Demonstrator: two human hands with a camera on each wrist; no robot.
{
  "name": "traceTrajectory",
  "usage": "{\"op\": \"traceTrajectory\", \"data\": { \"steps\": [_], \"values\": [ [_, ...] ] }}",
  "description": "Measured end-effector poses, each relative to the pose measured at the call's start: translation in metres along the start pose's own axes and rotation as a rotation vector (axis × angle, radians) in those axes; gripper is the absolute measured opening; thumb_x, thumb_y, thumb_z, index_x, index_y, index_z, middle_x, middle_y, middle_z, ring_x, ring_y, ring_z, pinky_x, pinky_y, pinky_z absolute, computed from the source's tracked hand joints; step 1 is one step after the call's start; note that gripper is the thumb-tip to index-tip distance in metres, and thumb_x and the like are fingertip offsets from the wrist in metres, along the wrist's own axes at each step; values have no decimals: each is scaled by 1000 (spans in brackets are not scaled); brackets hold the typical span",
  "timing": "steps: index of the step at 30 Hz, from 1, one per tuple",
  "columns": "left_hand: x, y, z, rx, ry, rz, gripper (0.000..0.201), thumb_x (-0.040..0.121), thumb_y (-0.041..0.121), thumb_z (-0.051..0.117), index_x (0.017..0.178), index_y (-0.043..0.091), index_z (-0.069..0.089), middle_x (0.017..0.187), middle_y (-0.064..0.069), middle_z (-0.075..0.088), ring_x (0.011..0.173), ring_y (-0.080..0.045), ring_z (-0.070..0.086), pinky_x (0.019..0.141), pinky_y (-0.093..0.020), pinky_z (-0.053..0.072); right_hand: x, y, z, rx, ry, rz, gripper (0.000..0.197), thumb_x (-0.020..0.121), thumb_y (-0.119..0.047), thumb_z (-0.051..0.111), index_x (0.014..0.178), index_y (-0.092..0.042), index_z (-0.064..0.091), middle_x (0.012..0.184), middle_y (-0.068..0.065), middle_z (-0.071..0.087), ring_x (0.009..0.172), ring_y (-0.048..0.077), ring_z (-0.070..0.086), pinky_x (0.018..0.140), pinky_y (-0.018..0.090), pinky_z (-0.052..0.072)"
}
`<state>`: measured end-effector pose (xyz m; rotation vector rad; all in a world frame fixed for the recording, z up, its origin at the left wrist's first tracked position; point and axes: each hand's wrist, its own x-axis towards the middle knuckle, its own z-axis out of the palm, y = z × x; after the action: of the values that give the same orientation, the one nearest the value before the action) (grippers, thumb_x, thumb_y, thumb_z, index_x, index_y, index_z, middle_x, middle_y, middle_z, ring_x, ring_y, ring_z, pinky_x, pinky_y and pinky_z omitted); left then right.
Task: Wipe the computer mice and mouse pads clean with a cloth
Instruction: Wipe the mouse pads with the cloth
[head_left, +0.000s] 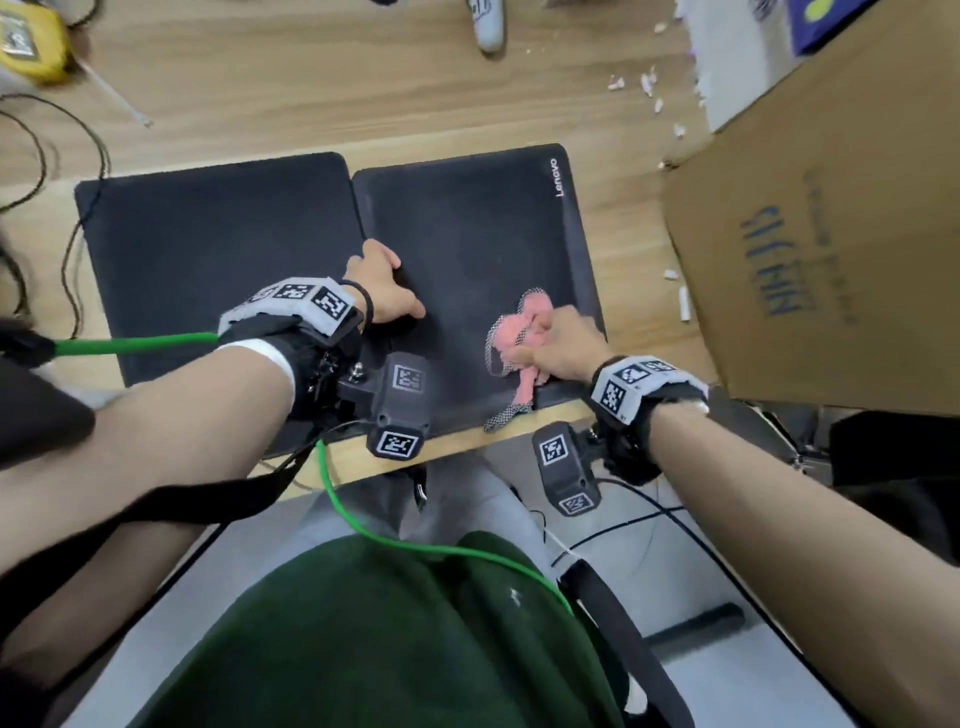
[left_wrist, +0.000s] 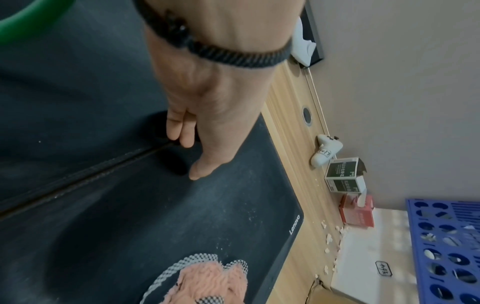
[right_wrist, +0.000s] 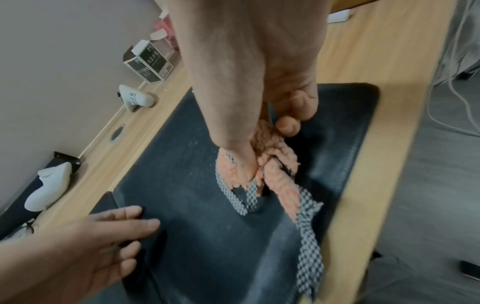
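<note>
Two black mouse pads lie side by side on the wooden desk: a plain left pad (head_left: 218, 249) and a right pad (head_left: 478, 218) marked Lenovo. My left hand (head_left: 384, 286) presses with straight fingers (left_wrist: 182, 135) on the right pad's left edge, at the seam between the pads. My right hand (head_left: 561, 343) grips a bunched pink fluffy cloth (head_left: 519, 332) with checkered trim and holds it down on the near right part of the right pad (right_wrist: 194, 164). The cloth's trim (right_wrist: 309, 246) trails toward the desk's front edge. Pale dust streaks the pad (left_wrist: 233, 185). A white mouse (right_wrist: 135, 96) stands by the wall.
A big cardboard box (head_left: 831, 234) crowds the right side. White crumbs (head_left: 649, 83) lie scattered beyond the right pad. Cables (head_left: 52, 156) and a yellow object (head_left: 26, 41) sit at the far left. A small green-labelled box (left_wrist: 342, 174), a red box (left_wrist: 358, 214) and a blue crate (left_wrist: 446, 246) stand along the wall.
</note>
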<state>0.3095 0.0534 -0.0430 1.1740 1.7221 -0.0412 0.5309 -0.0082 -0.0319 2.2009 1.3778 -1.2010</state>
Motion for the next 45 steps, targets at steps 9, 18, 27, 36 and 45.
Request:
{"op": "traceTrajectory", "data": {
  "steps": [9, 18, 27, 36, 45],
  "values": [
    [0, -1, 9, -44, 7, -51, 63, 68, 24, 82, 103, 21, 29, 125, -10, 34, 110, -31, 51, 97, -41, 44, 31, -49, -23, 79, 147, -36, 57, 76, -45, 73, 126, -21, 57, 129, 10, 58, 121, 31, 53, 95, 33, 42],
    [-5, -13, 21, -101, 50, 21, 54, 76, 7, 63, 121, 19, 35, 109, 1, 24, 109, -27, 41, 88, -34, 42, 122, -131, -73, 170, 219, -152, 44, 59, -50, 75, 91, -20, 64, 82, -6, 67, 83, 14, 66, 80, 32, 55],
    [-5, -5, 9, -192, 54, -19, 46, 86, 0, 37, 129, 15, 42, 117, -8, 36, 115, -33, 49, 97, -34, 42, 82, -91, -52, 118, 193, -185, 51, 70, -50, 73, 110, -21, 60, 109, 4, 67, 104, 23, 63, 90, 27, 47],
    [-7, -8, -2, -252, -33, -32, 46, 90, 2, 32, 128, 22, 48, 76, 2, 45, 59, -11, 47, 48, -21, 44, -21, -17, 35, 159, 48, -30, 30, 69, -45, 76, 79, -23, 59, 89, 5, 67, 100, 24, 64, 79, 27, 46],
    [-15, -16, -11, -263, -94, -26, 45, 90, 5, 32, 127, 23, 50, 94, 1, 49, 64, -7, 46, 57, -22, 43, -23, -84, 61, 221, 147, -78, 47, 83, -38, 64, 124, -20, 51, 105, 6, 62, 108, 33, 59, 76, 31, 41]
  ]
}}
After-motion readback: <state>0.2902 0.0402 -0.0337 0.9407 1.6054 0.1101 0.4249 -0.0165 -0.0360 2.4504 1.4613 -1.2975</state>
